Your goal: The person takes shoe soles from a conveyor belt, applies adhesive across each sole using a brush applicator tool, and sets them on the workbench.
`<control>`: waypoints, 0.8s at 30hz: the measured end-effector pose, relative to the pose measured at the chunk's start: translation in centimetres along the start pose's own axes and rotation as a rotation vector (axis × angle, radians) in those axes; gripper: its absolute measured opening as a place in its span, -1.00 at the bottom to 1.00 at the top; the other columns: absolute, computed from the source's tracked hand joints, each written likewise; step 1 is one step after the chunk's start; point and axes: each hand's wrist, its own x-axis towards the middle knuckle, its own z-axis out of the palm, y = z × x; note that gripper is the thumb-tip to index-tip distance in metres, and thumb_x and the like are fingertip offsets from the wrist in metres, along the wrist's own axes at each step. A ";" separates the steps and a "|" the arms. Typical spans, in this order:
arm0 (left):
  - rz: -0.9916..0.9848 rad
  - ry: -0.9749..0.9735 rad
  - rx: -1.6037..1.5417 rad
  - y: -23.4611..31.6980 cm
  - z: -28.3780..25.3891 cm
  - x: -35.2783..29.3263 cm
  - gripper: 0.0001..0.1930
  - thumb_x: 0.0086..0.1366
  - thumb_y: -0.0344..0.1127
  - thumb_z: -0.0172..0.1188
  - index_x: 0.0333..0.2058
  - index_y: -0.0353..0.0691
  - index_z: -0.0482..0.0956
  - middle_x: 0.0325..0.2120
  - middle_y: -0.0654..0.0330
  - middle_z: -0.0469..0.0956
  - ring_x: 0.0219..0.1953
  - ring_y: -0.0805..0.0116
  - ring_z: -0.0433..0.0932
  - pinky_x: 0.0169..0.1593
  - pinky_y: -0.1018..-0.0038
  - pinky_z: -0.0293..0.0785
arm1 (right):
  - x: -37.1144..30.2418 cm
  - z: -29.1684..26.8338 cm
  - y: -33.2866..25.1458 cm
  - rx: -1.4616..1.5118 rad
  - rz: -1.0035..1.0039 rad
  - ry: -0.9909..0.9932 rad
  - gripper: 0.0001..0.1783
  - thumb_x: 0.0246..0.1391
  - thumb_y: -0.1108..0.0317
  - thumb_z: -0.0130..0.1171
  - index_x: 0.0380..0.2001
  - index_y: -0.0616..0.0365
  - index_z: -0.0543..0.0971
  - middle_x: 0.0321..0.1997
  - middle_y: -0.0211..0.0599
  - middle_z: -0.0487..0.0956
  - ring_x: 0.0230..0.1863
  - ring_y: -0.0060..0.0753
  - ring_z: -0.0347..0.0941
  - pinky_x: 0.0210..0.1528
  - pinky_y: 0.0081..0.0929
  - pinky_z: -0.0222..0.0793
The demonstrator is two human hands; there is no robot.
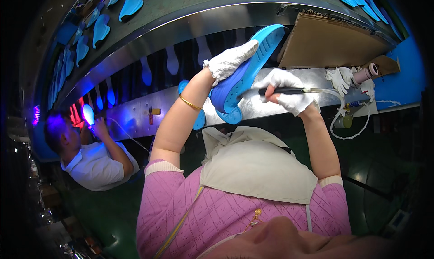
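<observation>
My left hand (235, 60), in a white glove, is closed around a two-tone blue slipper (266, 43). The slipper is held up at a tilt, its light blue side with slots and small holes turned towards my right. In my right hand (291, 93), gloved with some fingertips bare, is a slim black-handled brush (296, 91). Its dark tip comes close to the slipper's lower end; whether they touch I cannot tell. A pale tube (332, 93) runs from the brush's back end. Below the held slipper, more blue pieces (229, 116) lie at the bench edge, partly hidden.
A metal bench (174, 101) runs across in front of me. Beyond it curves a conveyor (181, 8) carrying blue pieces. To the right are a cardboard box (334, 40), white gloves (339, 79) and a pink spool (366, 74). A co-worker (97, 162) sits at the left.
</observation>
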 end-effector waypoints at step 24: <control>0.110 -0.426 -1.274 -9.7 3.5 -2.7 -0.41 0.28 -0.03 0.03 0.16 -0.33 0.30 0.07 -0.05 0.42 0.13 -0.02 0.38 0.34 0.02 0.07 | -1.3 -0.4 2.4 0.311 -0.043 0.573 -0.76 -0.01 0.63 0.23 -0.29 0.19 0.43 -0.35 -0.28 0.57 -0.42 -0.60 0.50 -0.34 -0.68 0.44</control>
